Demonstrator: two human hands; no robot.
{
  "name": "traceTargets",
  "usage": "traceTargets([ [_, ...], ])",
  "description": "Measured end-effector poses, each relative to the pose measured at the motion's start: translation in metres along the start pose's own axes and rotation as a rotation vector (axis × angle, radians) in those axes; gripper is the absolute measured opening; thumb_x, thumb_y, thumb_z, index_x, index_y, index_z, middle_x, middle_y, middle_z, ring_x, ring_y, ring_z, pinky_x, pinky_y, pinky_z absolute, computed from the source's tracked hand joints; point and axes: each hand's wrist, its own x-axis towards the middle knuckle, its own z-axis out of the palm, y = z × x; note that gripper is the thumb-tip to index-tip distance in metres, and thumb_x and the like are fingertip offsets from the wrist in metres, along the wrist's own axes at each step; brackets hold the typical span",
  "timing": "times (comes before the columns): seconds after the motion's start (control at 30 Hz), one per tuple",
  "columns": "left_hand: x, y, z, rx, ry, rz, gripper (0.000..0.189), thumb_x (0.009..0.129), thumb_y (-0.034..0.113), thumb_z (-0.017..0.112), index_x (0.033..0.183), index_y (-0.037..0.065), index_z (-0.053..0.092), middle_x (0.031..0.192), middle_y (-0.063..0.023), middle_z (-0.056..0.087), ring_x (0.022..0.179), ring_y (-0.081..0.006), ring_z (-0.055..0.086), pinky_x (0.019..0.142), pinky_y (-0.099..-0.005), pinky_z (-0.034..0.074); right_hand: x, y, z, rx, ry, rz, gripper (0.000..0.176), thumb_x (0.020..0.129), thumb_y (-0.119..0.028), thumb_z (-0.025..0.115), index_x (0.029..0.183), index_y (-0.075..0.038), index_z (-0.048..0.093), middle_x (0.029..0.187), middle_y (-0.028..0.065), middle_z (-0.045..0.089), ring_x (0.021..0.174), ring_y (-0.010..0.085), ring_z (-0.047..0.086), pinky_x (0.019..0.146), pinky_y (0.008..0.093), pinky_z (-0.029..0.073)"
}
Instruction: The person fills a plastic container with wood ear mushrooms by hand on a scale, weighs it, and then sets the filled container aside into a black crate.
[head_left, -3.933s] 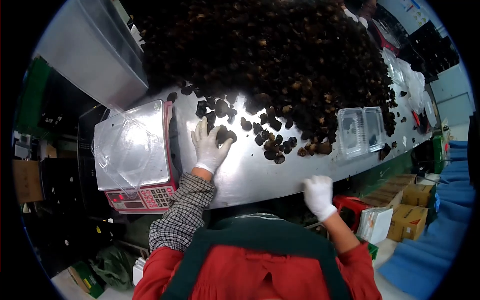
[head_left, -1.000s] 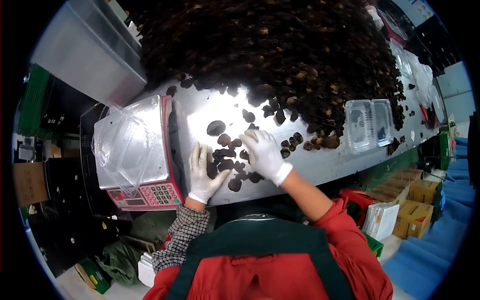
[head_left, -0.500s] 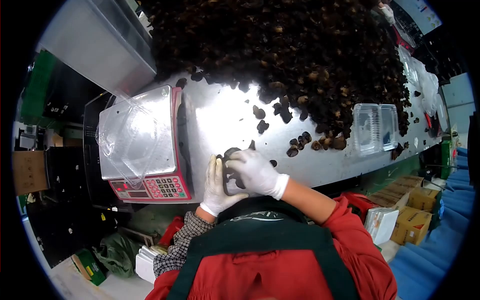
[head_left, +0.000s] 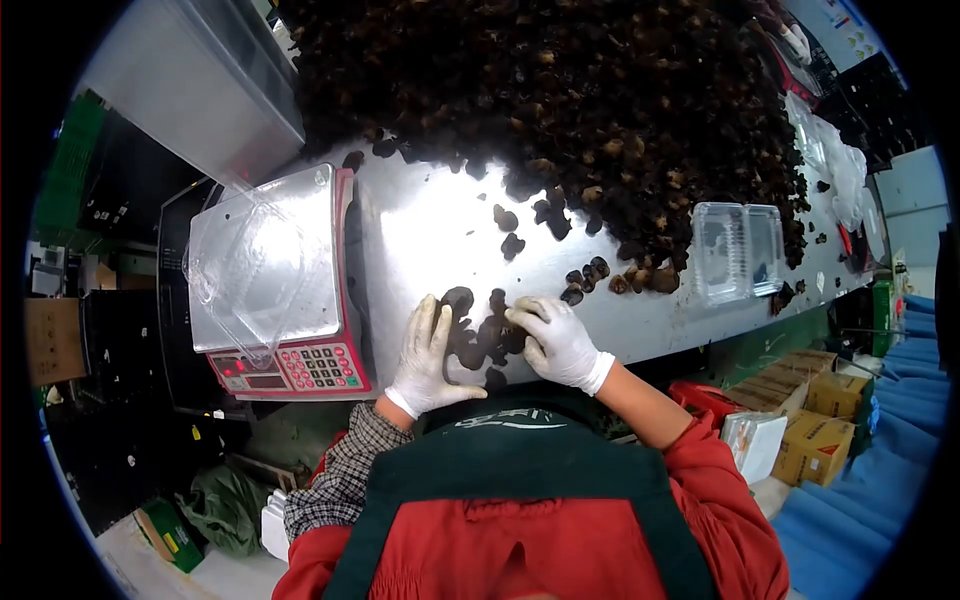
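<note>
Several dark brown wood ear mushrooms (head_left: pixel 487 335) lie in a small loose group on the metal table between my two white-gloved hands. My left hand (head_left: pixel 425 362) rests along the group's left side, fingers stretched out and thumb spread toward my apron. At the right edge of the group, my right hand (head_left: pixel 562 345) has loosely bent fingers touching the mushrooms, its thumb apart from them. Neither hand grips anything that I can see. A few more wood ears (head_left: pixel 512 245) are scattered just beyond.
A big heap of wood ears (head_left: pixel 560 100) covers the far table. On my left, a red-framed scale (head_left: pixel 325 365) carries a clear plastic container (head_left: pixel 255 265); behind it stands a translucent bin (head_left: pixel 190 90). An open clear clamshell box (head_left: pixel 722 255) lies right. Another person's gloved hand (head_left: pixel 797 42) shows far right.
My right hand has moved right, away from my left, uncovering the wood ears that were under and between my hands. My left hand stays beside them. The view has shifted slightly.
</note>
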Motion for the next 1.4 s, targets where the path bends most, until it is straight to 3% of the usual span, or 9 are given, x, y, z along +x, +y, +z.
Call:
traceTargets([
  [0.23, 0.023, -0.004, -0.008, 0.063, -0.154, 0.086, 0.119, 0.054, 0.059, 0.081, 0.147, 0.009, 0.025, 0.148, -0.0222, 0.022, 0.138, -0.0434, 0.019, 0.112, -0.0561, 0.016, -0.004, -0.003, 0.014, -0.014, -0.119, -0.083, 0.105, 0.066, -0.063, 0.071, 0.143, -0.004, 0.031, 0.143, 0.0291, 0.030, 0.134, 0.0439, 0.029, 0.113, 0.0542, 0.018],
  [0.5, 0.027, -0.006, 0.010, 0.048, 0.073, 0.176, 0.076, 0.067, 0.019, 0.073, 0.136, 0.006, 0.043, 0.128, -0.0165, 0.048, 0.114, -0.0340, 0.048, 0.098, -0.0454, 0.038, 0.011, -0.008, 0.034, -0.151, 0.149, -0.096, 0.072, 0.071, -0.028, 0.070, 0.132, 0.000, 0.045, 0.127, 0.0212, 0.050, 0.109, 0.0325, 0.051, 0.094, 0.0441, 0.040],
  [0.67, 0.078, -0.008, 0.007, -0.344, 0.013, -0.326, 0.036, 0.073, 0.010, 0.064, 0.109, 0.004, 0.063, 0.101, -0.0128, 0.065, 0.091, -0.0283, 0.063, 0.083, -0.0342, 0.050, 0.052, -0.003, 0.031, 0.102, 0.095, 0.261, 0.044, 0.073, -0.012, 0.065, 0.116, -0.005, 0.056, 0.108, 0.0180, 0.059, 0.093, 0.0351, 0.060, 0.083, 0.0421, 0.049],
  [0.73, 0.089, 0.006, -0.018, -0.775, 0.033, -0.481, 0.038, 0.073, 0.007, 0.064, 0.110, 0.001, 0.061, 0.101, -0.0111, 0.066, 0.091, -0.0200, 0.063, 0.084, -0.0293, 0.049, 0.076, -0.005, 0.018, 0.355, 0.117, 0.379, 0.033, 0.076, -0.011, 0.062, 0.108, -0.002, 0.060, 0.105, 0.0197, 0.060, 0.097, 0.0372, 0.060, 0.089, 0.0398, 0.048],
  [0.87, 0.079, 0.036, -0.109, -0.674, 0.325, -0.271, 0.039, 0.076, -0.002, 0.064, 0.114, 0.000, 0.059, 0.100, -0.0068, 0.066, 0.093, -0.0131, 0.062, 0.084, -0.0251, 0.049, 0.127, -0.081, -0.049, 0.407, 0.165, 0.139, 0.040, 0.074, 0.000, 0.060, 0.114, 0.000, 0.057, 0.106, 0.0182, 0.061, 0.102, 0.0291, 0.062, 0.090, 0.0331, 0.050],
  [1.1, 0.010, -0.027, -0.226, -0.481, 0.545, -0.212, 0.042, 0.077, -0.010, 0.058, 0.118, -0.001, 0.056, 0.110, -0.0055, 0.063, 0.101, -0.0129, 0.060, 0.090, -0.0255, 0.047, 0.243, -0.172, 0.014, 0.532, 0.111, -0.239, 0.046, 0.073, -0.002, 0.063, 0.118, 0.002, 0.053, 0.114, 0.0199, 0.057, 0.107, 0.0329, 0.057, 0.094, 0.0360, 0.047],
  [1.23, -0.015, -0.080, -0.223, -0.107, 0.364, -0.451, 0.082, 0.065, 0.017, 0.072, 0.137, -0.004, 0.039, 0.131, -0.0235, 0.048, 0.121, -0.0314, 0.048, 0.101, -0.0374, 0.040, 0.259, -0.179, 0.044, 0.225, -0.024, -0.207, 0.069, 0.071, -0.015, 0.070, 0.132, 0.001, 0.042, 0.125, 0.0237, 0.051, 0.119, 0.0369, 0.048, 0.102, 0.0381, 0.040],
  [1.3, -0.022, -0.079, -0.215, -0.014, 0.379, -0.466, 0.082, 0.067, 0.013, 0.071, 0.139, -0.005, 0.035, 0.131, -0.0266, 0.045, 0.122, -0.0377, 0.046, 0.104, -0.0411, 0.037, 0.247, -0.170, 0.038, 0.177, 0.008, -0.236, 0.080, 0.072, -0.018, 0.070, 0.140, 0.000, 0.033, 0.129, 0.0265, 0.047, 0.120, 0.0396, 0.046, 0.103, 0.0389, 0.039],
  [1.4, -0.013, -0.058, -0.215, 0.218, 0.503, -0.305, 0.075, 0.069, 0.004, 0.066, 0.137, -0.005, 0.036, 0.129, -0.0261, 0.048, 0.119, -0.0376, 0.048, 0.102, -0.0414, 0.039, 0.206, -0.152, -0.011, 0.230, 0.186, -0.228, 0.062, 0.079, -0.016, 0.065, 0.134, -0.001, 0.043, 0.120, 0.0243, 0.053, 0.113, 0.0381, 0.052, 0.096, 0.0412, 0.043],
])
